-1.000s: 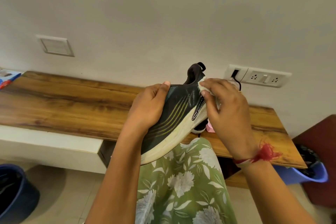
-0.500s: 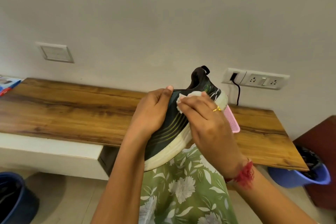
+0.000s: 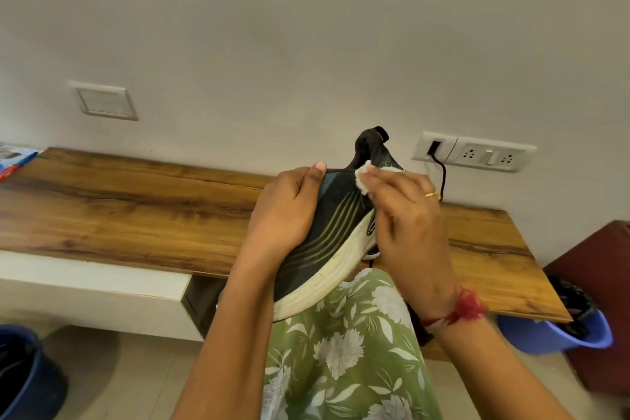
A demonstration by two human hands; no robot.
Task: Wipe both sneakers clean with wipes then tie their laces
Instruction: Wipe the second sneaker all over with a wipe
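Packet (image 3: 13, 160) of blue and red lies at the far left end of the wooden surface (image 3: 136, 208); its print is too small to read. Next comes the left hand (image 3: 286, 211), with its fingers and thumb wrapped round the top of the dark sneaker (image 3: 327, 249). The sneaker is up in the air over the person's lap, near the front edge of the surface. Its heel points up and away, and its pale sole is turned to the right. The right hand (image 3: 409, 225) holds a small white wipe (image 3: 364, 177) in its fingers and presses it on the sneaker's side, close to the heel. A tiny green mark sits by the heel, too blurry to read, and I see no brand name.

What could go wrong? The wipe is small and bunched up, so I think a hard rub could make it slip out from the fingers. Only one hand holds the sneaker, so a strong push from the right could twist it loose and drop it.
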